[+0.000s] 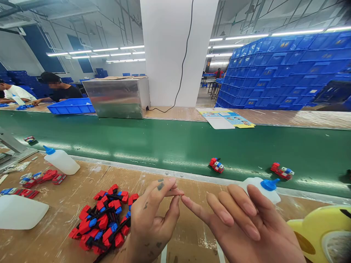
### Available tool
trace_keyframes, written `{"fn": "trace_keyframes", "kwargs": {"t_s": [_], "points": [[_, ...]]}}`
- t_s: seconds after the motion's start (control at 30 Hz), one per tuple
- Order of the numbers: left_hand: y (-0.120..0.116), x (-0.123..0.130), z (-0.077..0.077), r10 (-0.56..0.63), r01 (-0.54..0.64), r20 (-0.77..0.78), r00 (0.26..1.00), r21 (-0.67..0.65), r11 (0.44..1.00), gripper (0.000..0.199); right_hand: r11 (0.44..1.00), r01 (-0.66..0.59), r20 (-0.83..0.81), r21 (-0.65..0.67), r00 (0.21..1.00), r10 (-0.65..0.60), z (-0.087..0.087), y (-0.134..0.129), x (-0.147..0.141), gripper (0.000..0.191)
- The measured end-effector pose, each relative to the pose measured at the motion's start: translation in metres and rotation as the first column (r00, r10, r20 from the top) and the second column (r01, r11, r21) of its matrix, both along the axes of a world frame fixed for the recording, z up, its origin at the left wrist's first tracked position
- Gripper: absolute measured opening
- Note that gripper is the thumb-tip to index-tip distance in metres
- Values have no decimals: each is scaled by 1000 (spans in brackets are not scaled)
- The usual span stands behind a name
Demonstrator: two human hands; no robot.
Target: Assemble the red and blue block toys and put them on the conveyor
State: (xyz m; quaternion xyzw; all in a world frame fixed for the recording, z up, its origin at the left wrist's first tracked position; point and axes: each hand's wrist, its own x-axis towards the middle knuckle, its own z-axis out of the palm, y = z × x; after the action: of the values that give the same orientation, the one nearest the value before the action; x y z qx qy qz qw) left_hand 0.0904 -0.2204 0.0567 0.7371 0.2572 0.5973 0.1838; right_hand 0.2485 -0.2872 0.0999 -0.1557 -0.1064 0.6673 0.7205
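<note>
My left hand (pixel 155 217) is over the front table, its thumb and fingertips pinched together at the tip of my right hand's outstretched finger. Whatever may be in that pinch is too small to see. My right hand (pixel 246 223) is palm up with its other fingers loosely curled and apart, and nothing lies in the palm. Left of my left hand is a pile of red, black and blue plastic parts (pixel 105 217). Behind my right hand, a white bottle with a blue cap (pixel 270 185) is partly hidden.
A green belt (pixel 164 146) crosses behind the table, carrying small red toy pieces (pixel 216 165). White bottles (pixel 63 162) and red-grey pieces (pixel 49 176) lie at left. A yellow object (pixel 315 226) stands at right. Blue crates (pixel 263 80) and two people are farther back.
</note>
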Motion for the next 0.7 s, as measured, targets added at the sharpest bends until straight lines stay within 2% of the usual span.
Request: {"fn": "trace_keyframes", "kwargs": {"t_s": [0.1,0.27,0.47,0.7], "points": [[-1,-1,0,-17,18,-30,999,16,1000,66,1000,11,-8,0,1000,-11,-1,0,2,37],[-4,2,-3,-89,93,-117,989,27,995,73,993,118,-2,18,993,-118,-3,0,11,35],[1,3,-5,-26,33,102,994,-68,997,67,1000,22,5,17,1000,-22,-1,0,11,37],[-1,0,-2,-33,35,54,998,-29,999,70,1000,-30,16,1,999,30,-2,2,5,36]]}}
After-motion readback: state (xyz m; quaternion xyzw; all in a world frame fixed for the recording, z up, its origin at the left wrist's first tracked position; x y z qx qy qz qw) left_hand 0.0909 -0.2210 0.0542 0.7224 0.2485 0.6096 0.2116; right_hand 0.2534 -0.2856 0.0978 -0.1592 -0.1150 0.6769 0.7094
